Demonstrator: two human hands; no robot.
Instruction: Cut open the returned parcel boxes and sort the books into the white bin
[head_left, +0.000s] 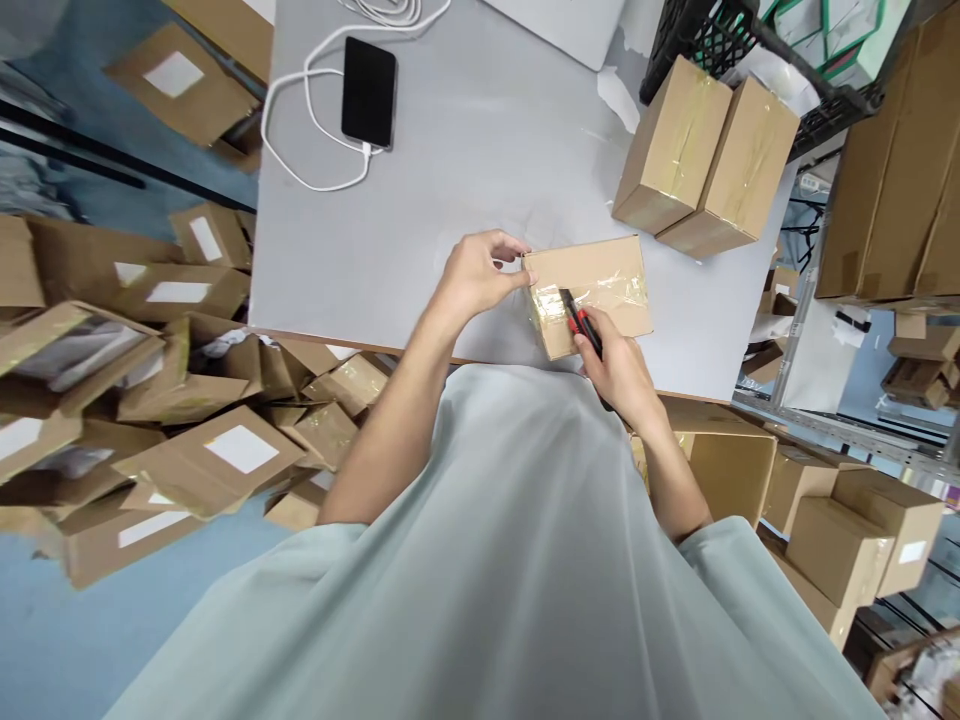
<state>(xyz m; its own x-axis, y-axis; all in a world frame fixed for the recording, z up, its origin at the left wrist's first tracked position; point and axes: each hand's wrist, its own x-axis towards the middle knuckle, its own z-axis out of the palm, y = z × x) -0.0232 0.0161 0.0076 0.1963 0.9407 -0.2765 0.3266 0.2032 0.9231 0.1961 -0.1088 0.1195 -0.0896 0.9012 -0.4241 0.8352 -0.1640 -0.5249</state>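
Note:
A small cardboard box (592,268) with shiny clear tape across it lies near the front edge of the grey table (480,180). My left hand (484,270) grips its left end, thumb on the top face and fingers at the far corner. In my right hand (619,360) is a red and black box cutter (586,325). Its dark tip points away from me and rests at or just over the tape on the left half of the box; whether it cuts in, I cannot tell.
A black phone (369,92) with a white cable lies at the back left. Two taped boxes (709,155) stand at the right, beside a black crate (701,45). A laptop (566,20) sits at the far edge. Opened cartons (217,450) pile up left; more boxes (840,550) stand right.

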